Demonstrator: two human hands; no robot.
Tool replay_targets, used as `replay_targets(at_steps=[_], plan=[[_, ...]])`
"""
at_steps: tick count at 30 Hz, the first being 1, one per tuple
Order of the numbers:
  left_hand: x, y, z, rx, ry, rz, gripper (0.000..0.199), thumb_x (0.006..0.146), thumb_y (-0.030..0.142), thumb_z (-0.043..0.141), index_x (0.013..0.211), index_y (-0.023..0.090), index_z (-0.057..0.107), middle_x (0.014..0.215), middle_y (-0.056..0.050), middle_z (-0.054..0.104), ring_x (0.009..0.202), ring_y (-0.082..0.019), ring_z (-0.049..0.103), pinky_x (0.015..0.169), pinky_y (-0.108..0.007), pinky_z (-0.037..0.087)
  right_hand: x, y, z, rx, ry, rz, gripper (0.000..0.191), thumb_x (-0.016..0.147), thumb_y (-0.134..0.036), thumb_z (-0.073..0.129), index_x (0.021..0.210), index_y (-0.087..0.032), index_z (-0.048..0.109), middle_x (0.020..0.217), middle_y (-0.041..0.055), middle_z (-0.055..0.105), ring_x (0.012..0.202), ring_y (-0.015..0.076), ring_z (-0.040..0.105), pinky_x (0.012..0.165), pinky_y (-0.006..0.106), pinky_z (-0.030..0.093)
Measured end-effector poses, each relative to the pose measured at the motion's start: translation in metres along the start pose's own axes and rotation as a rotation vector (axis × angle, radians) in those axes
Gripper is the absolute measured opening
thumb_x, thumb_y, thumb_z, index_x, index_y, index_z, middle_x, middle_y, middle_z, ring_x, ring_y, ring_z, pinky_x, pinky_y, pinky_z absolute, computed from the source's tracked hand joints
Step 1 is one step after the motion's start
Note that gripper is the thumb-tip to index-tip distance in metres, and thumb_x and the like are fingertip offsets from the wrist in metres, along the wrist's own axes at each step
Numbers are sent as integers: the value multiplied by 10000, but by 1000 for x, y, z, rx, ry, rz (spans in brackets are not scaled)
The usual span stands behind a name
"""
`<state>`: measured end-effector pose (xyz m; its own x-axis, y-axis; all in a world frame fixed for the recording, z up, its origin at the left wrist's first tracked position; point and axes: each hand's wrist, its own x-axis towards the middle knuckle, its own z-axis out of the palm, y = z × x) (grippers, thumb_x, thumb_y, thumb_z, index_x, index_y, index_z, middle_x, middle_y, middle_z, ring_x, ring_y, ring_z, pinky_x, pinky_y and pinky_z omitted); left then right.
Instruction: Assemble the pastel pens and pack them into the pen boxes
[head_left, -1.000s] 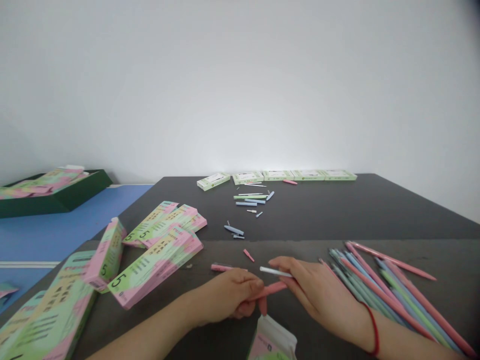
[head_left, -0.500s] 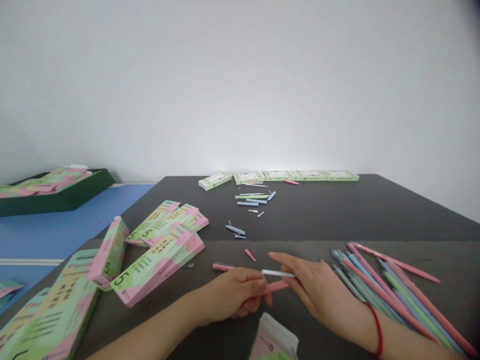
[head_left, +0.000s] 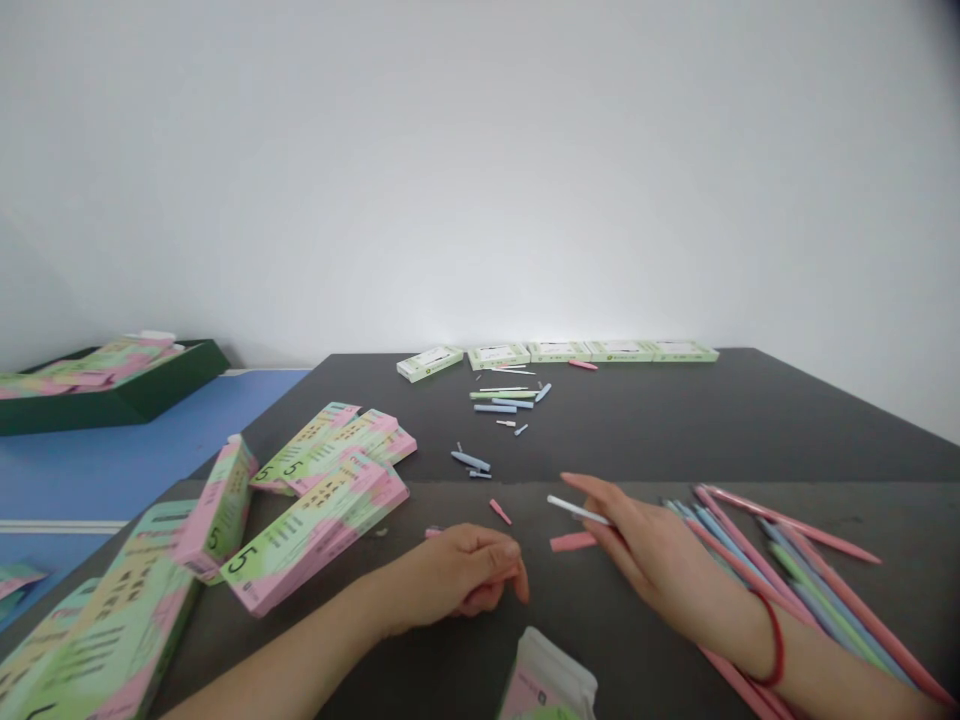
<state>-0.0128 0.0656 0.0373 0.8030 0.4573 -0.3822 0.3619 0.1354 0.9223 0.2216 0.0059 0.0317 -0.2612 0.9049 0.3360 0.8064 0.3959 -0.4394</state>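
My left hand is over the dark table, its fingers curled loosely; whatever its fingertips may hold is hidden. To its right, my right hand has a thin white stick between its fingers. A pink tube also pokes out under that hand. Below the hands, at the near edge, stands a pink and green box with its flap up. One small pink piece lies above my left hand.
Pink and green boxes lie at the left, near a dark green tray. Colored pens are piled at the right. Blue pen parts lie farther back, and pale green boxes line the far edge.
My hands have moved apart. The pink tube has left my left hand and moved right with my right hand, along with the white stick.
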Motion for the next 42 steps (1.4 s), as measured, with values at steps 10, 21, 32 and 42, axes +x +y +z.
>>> replay_targets(at_steps=[10,21,32,42], plan=[[8,-4,13,574,495,161,180,786,229,526,682,197,382,627,78,385,603,-99,380,592,-229,265,-1,0,16,-33,-175,51,344,916,-172,423,1251,-241,459,943,47,713,792,195,693,611,240,486],[1,-4,22,563,417,276,131,867,241,464,746,200,433,609,77,371,572,-100,365,580,-230,264,4,-27,-1,344,-185,212,159,948,-259,406,834,-211,506,717,-34,553,648,120,539,583,212,425],[2,-11,27,516,362,374,100,888,258,459,821,188,480,650,59,406,597,-109,362,578,-233,273,19,-46,3,551,-224,184,112,915,-250,443,835,-203,504,738,-40,546,675,114,496,605,208,394],[0,-9,25,472,394,414,237,943,308,373,757,185,452,654,50,415,607,-106,384,618,-233,297,22,-33,12,568,-183,309,224,958,-314,348,803,-201,465,598,-67,371,521,98,364,475,201,295]])
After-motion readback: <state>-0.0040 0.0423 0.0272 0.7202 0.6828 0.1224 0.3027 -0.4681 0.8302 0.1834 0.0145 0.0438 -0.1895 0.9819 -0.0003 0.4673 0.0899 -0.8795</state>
